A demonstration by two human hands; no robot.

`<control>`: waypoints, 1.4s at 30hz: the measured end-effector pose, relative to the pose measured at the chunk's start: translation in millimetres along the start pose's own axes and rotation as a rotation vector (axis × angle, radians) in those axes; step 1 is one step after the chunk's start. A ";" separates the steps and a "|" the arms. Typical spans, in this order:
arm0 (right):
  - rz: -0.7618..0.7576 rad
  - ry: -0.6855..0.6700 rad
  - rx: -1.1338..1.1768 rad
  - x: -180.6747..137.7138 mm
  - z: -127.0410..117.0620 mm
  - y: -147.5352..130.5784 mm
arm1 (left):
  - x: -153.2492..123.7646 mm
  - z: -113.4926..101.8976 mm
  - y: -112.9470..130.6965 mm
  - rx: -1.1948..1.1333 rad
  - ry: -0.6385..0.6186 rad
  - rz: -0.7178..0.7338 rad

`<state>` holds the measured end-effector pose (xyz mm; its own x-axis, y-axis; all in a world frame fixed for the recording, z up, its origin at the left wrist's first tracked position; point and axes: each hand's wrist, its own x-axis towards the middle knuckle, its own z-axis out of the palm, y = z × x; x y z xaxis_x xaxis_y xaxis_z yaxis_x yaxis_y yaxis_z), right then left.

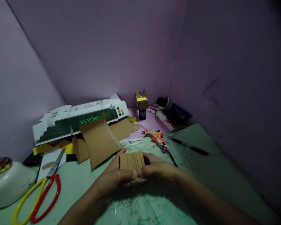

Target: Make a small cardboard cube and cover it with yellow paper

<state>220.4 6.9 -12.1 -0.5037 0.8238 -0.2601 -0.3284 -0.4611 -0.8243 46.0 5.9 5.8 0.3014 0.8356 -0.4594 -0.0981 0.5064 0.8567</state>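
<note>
A small brown cardboard box point(132, 162) sits low in the middle of the head view, just above the green mat point(201, 168). My left hand point(112, 178) grips its left side with the thumb across the front. My right hand point(158, 170) grips the right side, fingers curled round it. Both thumbs meet on the box's near face. The box's underside is hidden by my fingers.
Red-and-yellow scissors point(41, 193) lie at the left. A white bowl-like object point(9, 184) stands at the far left. Flattened cardboard point(99, 140) and a white-green carton point(79, 120) lie behind. A colourful glue gun point(158, 138), a small cardboard figure point(142, 104) and a black pen point(189, 147) are further back.
</note>
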 end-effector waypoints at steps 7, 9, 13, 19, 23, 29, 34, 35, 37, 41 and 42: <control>0.009 -0.025 -0.003 0.6 -2.5 0.8 | -3.5 2.7 3.9 0.029 0.007 -0.013; 0.014 -0.016 -0.005 0.3 -1.7 0.2 | -4.0 3.1 4.9 0.036 0.002 -0.008; 0.007 -0.014 -0.015 -1.5 1.5 -2.0 | -3.4 2.0 4.3 0.032 -0.011 0.022; 0.013 0.002 -0.021 -0.9 0.0 2.3 | -1.1 -1.8 0.0 0.035 -0.040 0.025; -0.007 -0.055 -0.021 0.5 -3.5 1.2 | -0.3 -3.4 -0.9 -0.002 -0.033 0.028; -0.248 -0.060 -0.362 -5.4 -6.9 -4.5 | -8.2 -2.8 12.5 -0.138 -0.050 0.064; -0.635 0.133 -0.849 -13.0 -1.2 5.0 | -11.2 7.6 9.4 -0.183 -0.126 0.052; -0.680 0.126 -0.873 -13.1 -0.4 6.7 | -10.8 8.9 6.8 -0.179 -0.135 0.045; -0.733 0.108 -0.883 -11.8 0.0 8.9 | -9.6 8.8 2.3 -0.104 -0.107 0.061; -0.743 0.052 -0.886 -8.4 -2.4 9.8 | -9.2 0.1 2.2 0.297 0.085 0.263; -0.742 0.035 -0.895 -8.1 -2.9 10.0 | -9.7 -2.1 3.8 0.405 0.102 0.342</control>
<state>223.6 -3.4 -19.6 -0.3975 0.8089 0.4333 0.1557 0.5248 -0.8369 40.7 0.1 12.9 0.2203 0.9651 -0.1415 0.2057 0.0959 0.9739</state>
